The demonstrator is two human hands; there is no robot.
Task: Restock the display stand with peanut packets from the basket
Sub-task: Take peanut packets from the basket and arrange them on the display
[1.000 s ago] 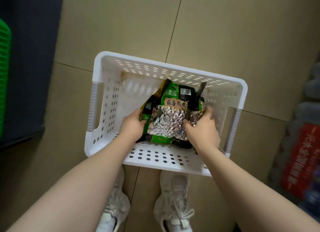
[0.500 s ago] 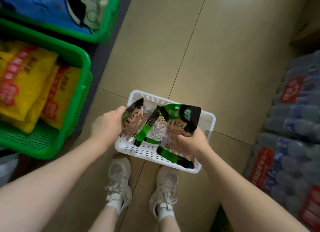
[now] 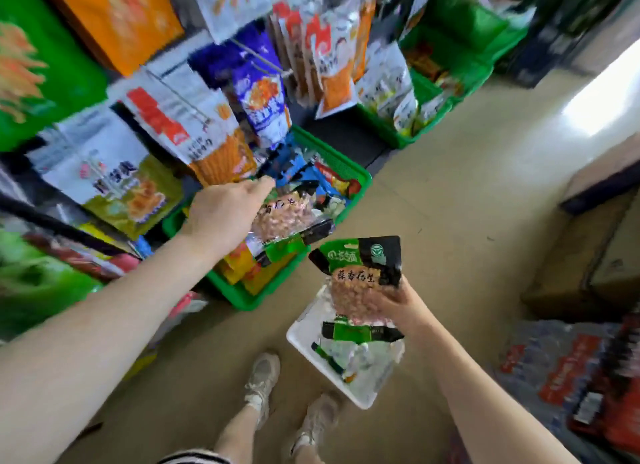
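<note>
My left hand grips a green-and-black peanut packet and holds it out over a green crate at the foot of the display stand. Lower and to the right, my right hand holds another peanut packet upright above the white basket. The basket stands on the floor by my feet, with a few packets still lying in it. The display stand carries hanging snack bags on hooks.
A green crate full of snack bags sits on the floor under the stand, with another green crate farther back. Cardboard boxes and packs of bottled water line the right side. Tan floor runs between.
Both hands have lifted packets out of the basket. The left hand has swung up and left toward the stand; the view has risen from the basket to the display.
</note>
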